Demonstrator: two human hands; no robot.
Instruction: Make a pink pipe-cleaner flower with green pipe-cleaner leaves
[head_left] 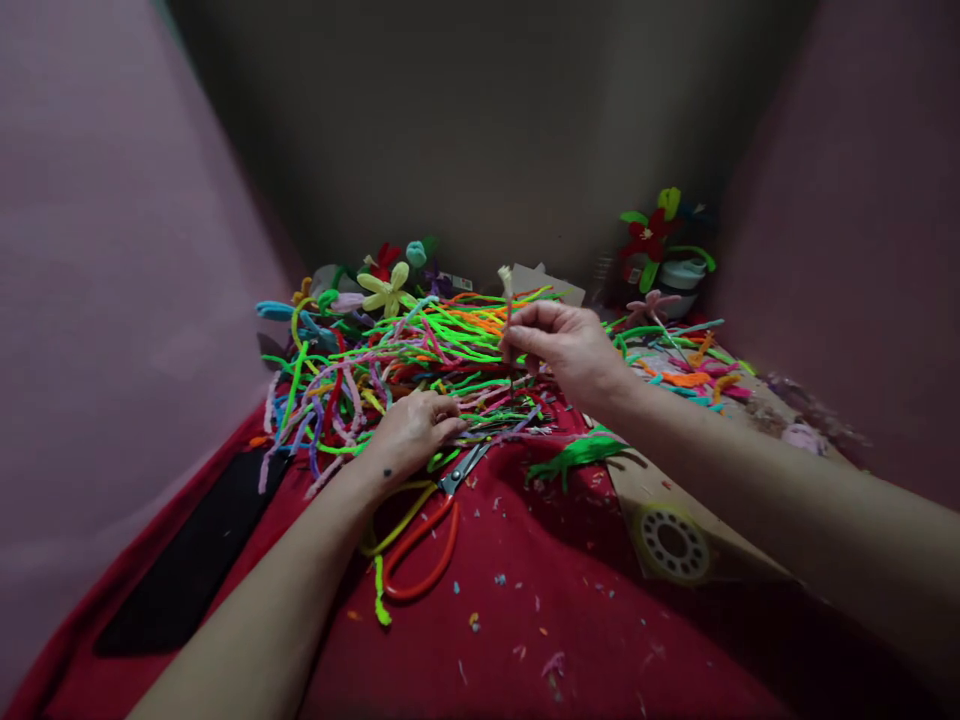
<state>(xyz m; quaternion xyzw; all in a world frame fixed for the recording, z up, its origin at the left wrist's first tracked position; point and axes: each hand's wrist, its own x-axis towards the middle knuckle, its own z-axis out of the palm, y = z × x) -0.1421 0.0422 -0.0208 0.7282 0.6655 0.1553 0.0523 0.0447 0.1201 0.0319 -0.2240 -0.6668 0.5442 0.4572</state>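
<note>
My right hand [566, 345] is closed in a pinch on a thin upright pipe-cleaner stem [508, 290] with a pale cream tuft at its top. The stem's lower end hangs over the pile. My left hand [416, 428] lies on the near edge of a heap of colourful pipe cleaners [450, 335], its thumb and forefinger slightly apart and nothing visibly held. Just below it lie scissors [427, 550] with red and yellow handles, blades pointing away to the right. A bundle of green pipe cleaners [574, 455] rests below my right hand.
A roll of tape [673, 542] lies on cardboard [634, 480] at right. A black flat object [195, 550] lies at left. Pipe-cleaner flowers [385, 290] stand behind the heap, and more rise near a lidded cup [681, 280]. Scraps dot the red cloth [420, 660].
</note>
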